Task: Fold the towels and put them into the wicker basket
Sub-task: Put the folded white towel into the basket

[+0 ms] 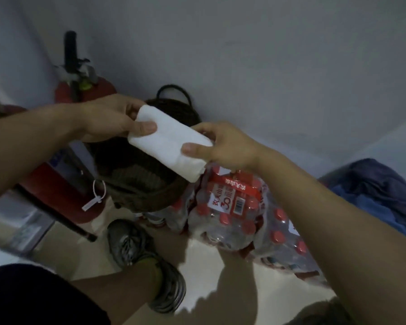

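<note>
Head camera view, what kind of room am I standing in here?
Probably a storage corner or utility area indoors: red fire extinguishers stand against the wall, shrink-wrapped packs of bottled water sit on the floor, and a wicker basket rests beside them.

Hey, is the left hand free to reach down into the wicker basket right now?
Probably not yet. The left hand pinches one end of the folded white towel, which the right hand holds too. The wicker basket sits open just below, with nothing seen between.
</note>
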Tool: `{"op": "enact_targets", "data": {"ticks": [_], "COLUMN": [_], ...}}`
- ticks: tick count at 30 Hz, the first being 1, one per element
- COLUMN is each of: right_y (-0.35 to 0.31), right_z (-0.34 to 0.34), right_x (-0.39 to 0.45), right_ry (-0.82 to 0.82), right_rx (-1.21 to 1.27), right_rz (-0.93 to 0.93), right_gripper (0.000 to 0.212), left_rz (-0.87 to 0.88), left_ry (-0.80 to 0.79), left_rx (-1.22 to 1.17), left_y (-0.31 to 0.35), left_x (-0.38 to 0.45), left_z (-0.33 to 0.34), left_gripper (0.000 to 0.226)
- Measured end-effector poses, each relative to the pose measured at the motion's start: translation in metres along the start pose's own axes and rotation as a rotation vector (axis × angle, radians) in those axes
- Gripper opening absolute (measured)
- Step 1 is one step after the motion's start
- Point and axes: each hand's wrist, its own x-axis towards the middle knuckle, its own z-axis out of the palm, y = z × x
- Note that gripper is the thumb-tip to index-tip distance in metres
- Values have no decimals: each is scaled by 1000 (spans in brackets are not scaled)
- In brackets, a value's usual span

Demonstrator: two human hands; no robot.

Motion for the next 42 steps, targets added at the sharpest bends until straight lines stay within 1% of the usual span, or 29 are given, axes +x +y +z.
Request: {"op": "enact_targets", "data": {"ticks": [2,4,6,8,10,13,14,16,18,21,22,23,25,26,27,29,31,32,33,35,36,38,42], "right_y": [-10,-15,-13,-8,-5,-2,-1,6,13,19,17,15,9,4,2,1,1,1,0,0,0,-3,1], "right_z": [18,35,49,59,66,73,76,83,90,95,95,95,94,93,93,92,90,90,90,89,88,87,92], "right_x": [30,54,73,88,103,125,129,135,136,138,139,140,141,140,138,135,127,123,119,113,112,113,108], "right_ry": [-19,-72,-181,-331,-475,-648,-683,-722,-726,-735,-756,-772,-739,-663,-574,-430,-396,-409,-432,-469,-477,-488,-472], "right_rx": [-53,-104,-192,-298,-331,-214,-193,-201,-197,-157,-174,-246,-589,-738,-808,-755,-671,-649,-639,-644,-659,-711,-783], "right_rz": [-27,-20,25,103,224,431,475,507,533,584,590,570,425,331,253,53,-86,-98,-79,-26,-6,24,67], "right_gripper": [45,45,44,41,41,46,47,50,49,50,52,56,67,72,74,64,55,54,56,65,68,70,71], "left_rz": [-50,-112,-192,-251,-283,-310,-310,-293,-268,-234,-225,-214,-187,-169,-136,6,169,210,219,174,139,89,127], "left_ry": [74,70,-14,-173,-307,-372,-390,-419,-428,-423,-424,-423,-412,-400,-375,-272,-144,-116,-122,-169,-192,-219,-160], "left_rx": [-14,6,95,310,476,601,650,743,821,926,955,984,1047,1074,1099,1135,1124,1080,1022,963,965,978,1047], "left_y": [-18,-34,-45,-53,-55,-57,-58,-65,-71,-76,-77,-77,-79,-80,-81,-81,-84,-86,-89,-96,-98,-101,-106], "left_x": [0,3,5,8,15,32,37,43,47,50,51,51,52,52,52,50,46,43,40,35,33,32,32], "left_z": [-19,-32,-41,-45,-45,-44,-43,-38,-33,-28,-26,-24,-18,-15,-12,-12,-15,-18,-21,-25,-27,-29,-20], "left_gripper": [48,43,37,33,30,26,23,20,21,34,37,38,39,39,39,42,46,45,41,32,34,43,54]}}
